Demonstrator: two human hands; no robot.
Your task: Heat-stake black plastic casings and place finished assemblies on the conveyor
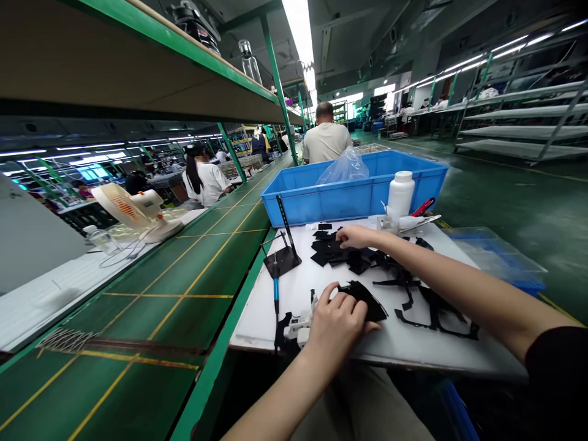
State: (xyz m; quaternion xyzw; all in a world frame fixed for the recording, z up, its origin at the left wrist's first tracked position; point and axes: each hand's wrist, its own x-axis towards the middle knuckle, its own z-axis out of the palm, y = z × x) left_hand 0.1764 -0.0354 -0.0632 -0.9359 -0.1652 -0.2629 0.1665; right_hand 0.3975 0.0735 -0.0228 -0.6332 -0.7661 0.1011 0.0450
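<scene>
On the white worktop, my left hand (pixel 339 318) has its fingers bent over a thin black sheet piece (pixel 370 303), which fans out beyond the knuckles. Further back, my right hand (pixel 357 237) reaches into a pile of black flat pieces (pixel 328 252), its fingertips pinched at one of them. Just left of my left hand lies a white device (pixel 298 327), partly covered by the hand. A blue-handled soldering iron (pixel 276 289) stands upright by a black metal stand (pixel 285 260). Black cut strips (pixel 408 297) lie under and beside my right forearm.
A blue bin (pixel 316 205) with a clear plastic bag stands behind the worktop. At its right are a white bottle (pixel 401 193) and a red-handled tool (pixel 423 207). A green conveyor belt (pixel 184 275) runs along the left, with a fan (pixel 138 211) beyond. One person (pixel 326 141) sits ahead.
</scene>
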